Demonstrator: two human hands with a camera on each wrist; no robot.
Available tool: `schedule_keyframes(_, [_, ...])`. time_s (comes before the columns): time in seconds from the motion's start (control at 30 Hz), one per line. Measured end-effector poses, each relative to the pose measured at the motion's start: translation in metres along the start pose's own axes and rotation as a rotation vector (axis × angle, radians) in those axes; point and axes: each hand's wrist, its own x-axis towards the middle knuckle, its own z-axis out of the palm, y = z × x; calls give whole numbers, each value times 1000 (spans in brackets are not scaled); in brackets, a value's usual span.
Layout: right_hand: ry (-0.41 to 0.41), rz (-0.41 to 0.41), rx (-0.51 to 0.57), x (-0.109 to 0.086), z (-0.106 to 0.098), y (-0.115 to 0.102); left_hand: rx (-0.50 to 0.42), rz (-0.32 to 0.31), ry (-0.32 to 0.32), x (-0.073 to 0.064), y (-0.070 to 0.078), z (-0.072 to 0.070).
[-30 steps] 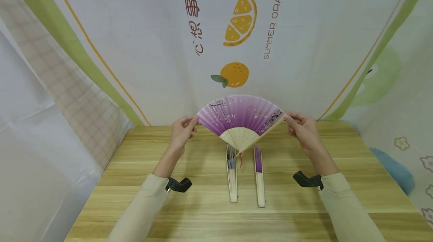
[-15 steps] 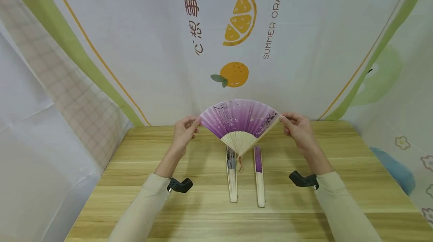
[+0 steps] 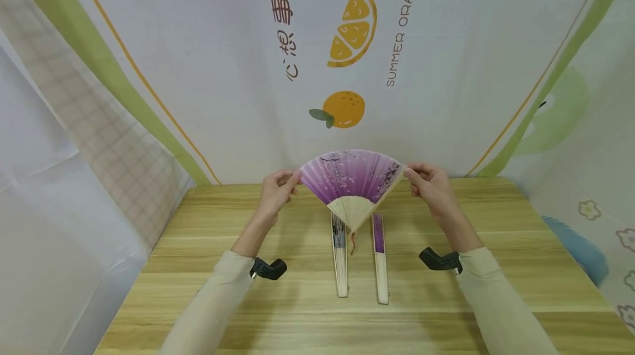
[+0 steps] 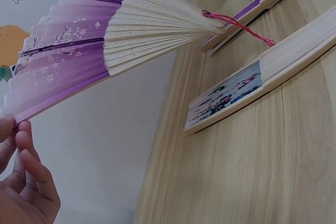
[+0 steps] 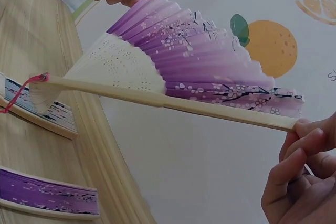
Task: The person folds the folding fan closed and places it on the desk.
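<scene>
A purple folding fan (image 3: 354, 176) with blossom print and pale pierced ribs is spread above the table, its pivot end down with a red cord hanging from it. My left hand (image 3: 278, 192) pinches its left outer edge between thumb and fingers. At the opposite upper corner, my right hand (image 3: 432, 188) pinches the end of the right guard stick (image 5: 226, 113). Below lie two folded fans: a grey-blue patterned fan (image 3: 339, 258), whose top end is partly hidden behind the spread one, and a folded purple fan (image 3: 380, 261) to its right.
The wood-grain table (image 3: 446, 311) reaches back to a white cloth (image 3: 223, 68) printed with oranges and lettering. More patterned cloth hangs at both sides. A black camera mount (image 3: 268, 269) sits on the left wrist, another mount (image 3: 440, 260) on the right.
Both hands have come closer together, and the spread fan has narrowed and sunk slightly. The two folded fans on the table have not moved.
</scene>
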Motion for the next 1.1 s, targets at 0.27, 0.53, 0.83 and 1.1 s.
schedule_keyframes(0.27, [-8, 1, 6, 3, 5, -2, 5, -12, -23, 1, 2, 7])
schedule_keyframes(0.53, [-3, 11, -15, 4, 11, -3, 21, 2, -36, 2, 1, 9])
schedule_keyframes(0.83, [2, 1, -31, 5, 17, -5, 30, 11, -40, 2, 1, 9])
schedule_keyframes(1.1, [-25, -5, -47, 6, 22, -8, 8, 2, -52, 4, 4, 14])
